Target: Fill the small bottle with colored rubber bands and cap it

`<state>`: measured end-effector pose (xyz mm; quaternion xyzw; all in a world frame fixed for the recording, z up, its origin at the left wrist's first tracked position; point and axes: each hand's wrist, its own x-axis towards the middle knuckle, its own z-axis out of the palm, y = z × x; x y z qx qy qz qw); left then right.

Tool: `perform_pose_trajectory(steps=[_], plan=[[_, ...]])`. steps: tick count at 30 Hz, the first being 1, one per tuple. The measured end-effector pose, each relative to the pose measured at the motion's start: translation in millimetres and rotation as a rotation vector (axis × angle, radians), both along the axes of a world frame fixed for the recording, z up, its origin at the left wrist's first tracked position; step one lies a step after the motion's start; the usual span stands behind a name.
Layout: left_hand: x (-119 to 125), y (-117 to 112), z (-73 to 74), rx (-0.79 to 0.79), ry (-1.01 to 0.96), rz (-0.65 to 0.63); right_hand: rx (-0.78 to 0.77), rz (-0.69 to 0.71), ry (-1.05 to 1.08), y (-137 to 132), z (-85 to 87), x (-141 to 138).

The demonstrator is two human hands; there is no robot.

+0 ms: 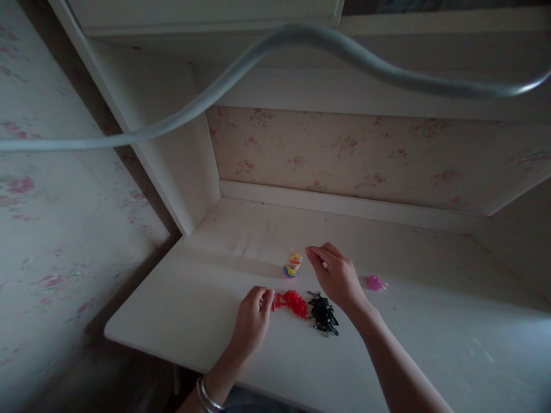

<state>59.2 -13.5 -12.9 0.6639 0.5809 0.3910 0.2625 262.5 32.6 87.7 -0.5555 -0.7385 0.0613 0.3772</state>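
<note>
My left hand (253, 318) rests on the white desk (181, 321), fingers curled together at the left edge of a small pile of red rubber bands (293, 302). Beside that pile lies a pile of black rubber bands (322, 314). My right hand (336, 275) hovers above and behind the black pile, its fingers bent and pinched together, pointing toward a small clear container (293, 264) filled with mixed coloured bands. Whether either hand holds a band is too small to make out.
A pink lid-like object (375, 282) lies on the desk to the right of my right hand. White shelf panels (181, 172) and flowered wallpaper (344, 155) enclose the desk. A grey cable (241, 66) hangs across the top of the view.
</note>
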Motion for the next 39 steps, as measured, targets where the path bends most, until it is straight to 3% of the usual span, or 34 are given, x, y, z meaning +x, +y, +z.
perform_pose_trajectory(steps=[3, 9, 12, 15, 19, 24, 31, 39], plan=[[-1.4, 6.9, 14.7, 0.019, -0.036, -0.003, -0.004, -0.035, 0.126, -14.5, -8.4, 9.9], [9.1, 36.0, 64.2, 0.217, 0.009, -0.047, -0.149, -0.084, 0.272, -57.1, -44.9, 22.0], [18.9, 50.5, 84.2, 0.328, 0.066, -0.088, -0.208, -0.094, 0.22, -78.1, -60.9, 22.9], [28.0, 60.5, 94.0, 0.367, 0.123, -0.114, -0.205, -0.13, 0.006, -95.3, -68.4, 20.0], [36.7, 68.1, 92.9, 0.367, 0.228, -0.119, -0.198, -0.143, -0.221, -108.9, -68.1, 7.8], [40.2, 70.2, 88.8, 0.367, 0.293, -0.121, -0.233, -0.067, -0.27, -106.9, -64.5, -19.7], [29.3, 65.4, 89.6, 0.351, 0.188, -0.134, -0.243, 0.013, -0.37, -82.7, -69.7, -49.2], [17.5, 58.2, 75.5, 0.312, 0.095, -0.14, -0.195, 0.053, -0.477, -68.8, -79.0, -53.2]])
